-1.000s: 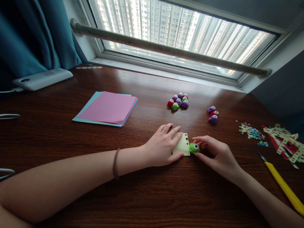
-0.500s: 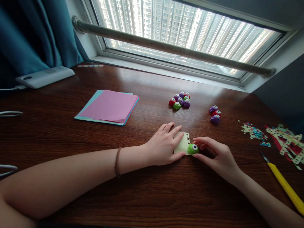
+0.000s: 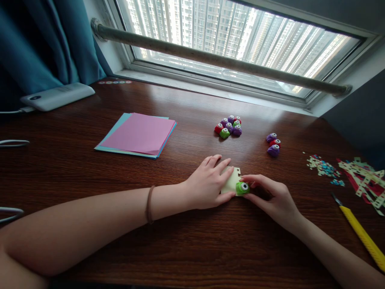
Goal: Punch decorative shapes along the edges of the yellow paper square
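Observation:
A small pale yellow paper piece (image 3: 232,181) lies on the dark wooden desk (image 3: 186,245), with small shapes punched along its right edge. My left hand (image 3: 207,182) rests flat on its left part, fingers spread, pinning it down. My right hand (image 3: 270,197) grips a small green craft punch (image 3: 242,187) that sits over the paper's lower right corner, thumb and forefinger on either side of it.
A cluster of small coloured punches (image 3: 229,127) and a second group of three punches (image 3: 273,144) lie farther back. A pink-and-blue paper stack (image 3: 138,135) lies at left. Paper scraps (image 3: 323,167), cut strips (image 3: 365,176) and a yellow craft knife (image 3: 361,235) lie at right. A white device (image 3: 57,96) sits far left.
The green punch has slid a little left onto the paper's lower right corner with my right hand. My left hand has stayed in place on the paper.

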Demonstrator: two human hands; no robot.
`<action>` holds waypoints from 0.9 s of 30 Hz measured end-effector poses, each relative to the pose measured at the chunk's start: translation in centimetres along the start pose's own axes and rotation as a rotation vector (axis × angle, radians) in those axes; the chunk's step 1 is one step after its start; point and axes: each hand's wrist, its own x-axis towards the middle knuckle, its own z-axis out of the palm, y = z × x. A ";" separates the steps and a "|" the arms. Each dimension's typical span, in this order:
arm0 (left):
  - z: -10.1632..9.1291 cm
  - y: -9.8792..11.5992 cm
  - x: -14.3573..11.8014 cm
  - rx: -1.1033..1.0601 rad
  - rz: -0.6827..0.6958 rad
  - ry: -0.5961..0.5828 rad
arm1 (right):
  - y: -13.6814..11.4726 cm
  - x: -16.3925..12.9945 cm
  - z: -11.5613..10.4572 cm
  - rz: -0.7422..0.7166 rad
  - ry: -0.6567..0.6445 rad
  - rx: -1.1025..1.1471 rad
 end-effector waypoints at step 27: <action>-0.1 0.1 -0.1 0.003 -0.009 0.002 | 0.0 0.1 0.4 -0.002 0.027 -0.005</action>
